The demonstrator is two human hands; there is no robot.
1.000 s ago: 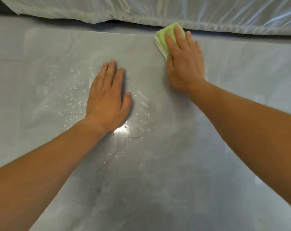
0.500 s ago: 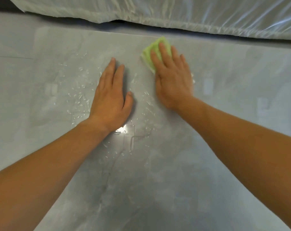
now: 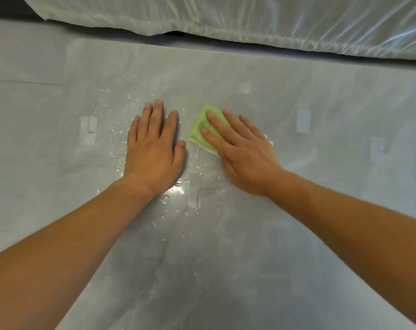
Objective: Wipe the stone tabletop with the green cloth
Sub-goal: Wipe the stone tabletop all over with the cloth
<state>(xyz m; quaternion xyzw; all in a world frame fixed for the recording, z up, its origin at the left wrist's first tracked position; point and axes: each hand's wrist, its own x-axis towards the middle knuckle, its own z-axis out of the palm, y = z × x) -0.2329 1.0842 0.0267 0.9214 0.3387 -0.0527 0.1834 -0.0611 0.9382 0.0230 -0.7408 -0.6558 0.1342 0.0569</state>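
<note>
- The tabletop is grey stone and fills the view. Along its far edge lies a crinkled plastic sheet.
- Your left hand lies palm down near the middle of the tabletop, fingers straight and close together. It holds nothing and seems only to brace you.
- Your right hand, just beside it, presses flat, fingers straight and slightly spread, with nothing pinched.
- The cloth is folded under your right fingers, mid-tabletop and well short of the far edge. Its far-left corner pokes out.
- Water drops are scattered round your left hand, and a shiny pool sits between your wrists.
- The wet patch looks largely unwiped. Press evenly through the whole palm so the cloth slides without bunching, and overlap each pass.
- Lift your left hand before sweeping leftward, or water under it will be missed.
- No container shows, so wrung water has nowhere to go here.
</note>
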